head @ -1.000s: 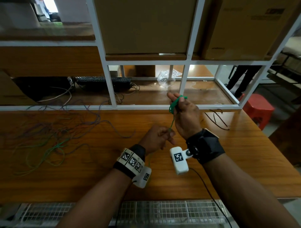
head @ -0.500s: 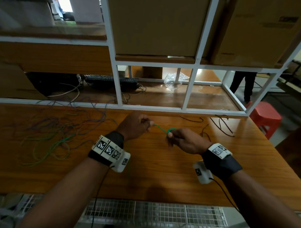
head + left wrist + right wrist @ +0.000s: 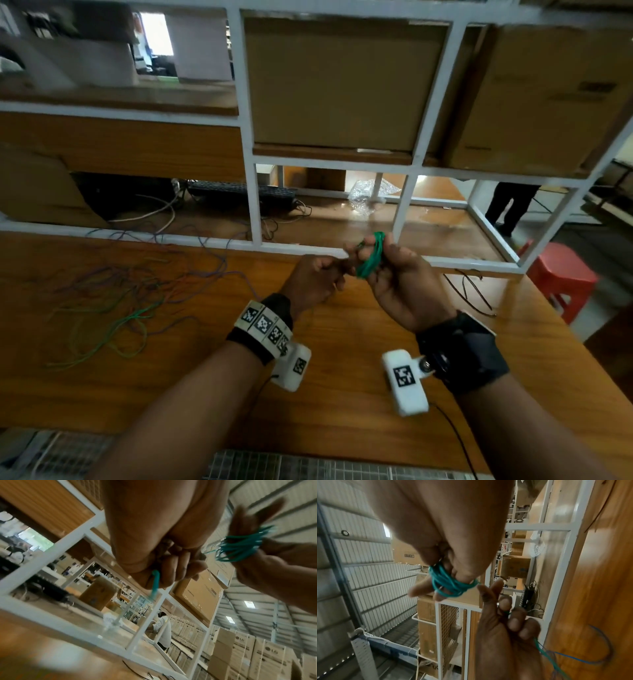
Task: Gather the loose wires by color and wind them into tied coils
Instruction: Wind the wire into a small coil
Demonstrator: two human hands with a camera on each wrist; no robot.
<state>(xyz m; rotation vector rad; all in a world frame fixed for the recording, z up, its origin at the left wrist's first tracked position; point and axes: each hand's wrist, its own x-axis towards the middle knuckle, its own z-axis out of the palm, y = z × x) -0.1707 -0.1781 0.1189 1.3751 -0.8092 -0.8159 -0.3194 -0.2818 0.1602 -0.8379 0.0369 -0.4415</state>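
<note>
the right hand (image 3: 399,284) is raised above the table (image 3: 342,394), its fingers (image 3: 421,589) passed through a green coil (image 3: 371,255) wound around them, thumb pressed against the loops. just left of it, touching, the left hand (image 3: 313,279) is curled tight on the coil's free tail (image 3: 155,581), which runs out below the fist. the grip sits right in front of the white rack rail (image 3: 239,245), with open tabletop below and toward the body. well left of the grip the loose wires (image 3: 130,298), purple and green, sprawl up to the rail. right of the grip two dark wires (image 3: 469,291) lie near the table's right edge, and beyond that edge stands a red stool (image 3: 561,274).
</note>
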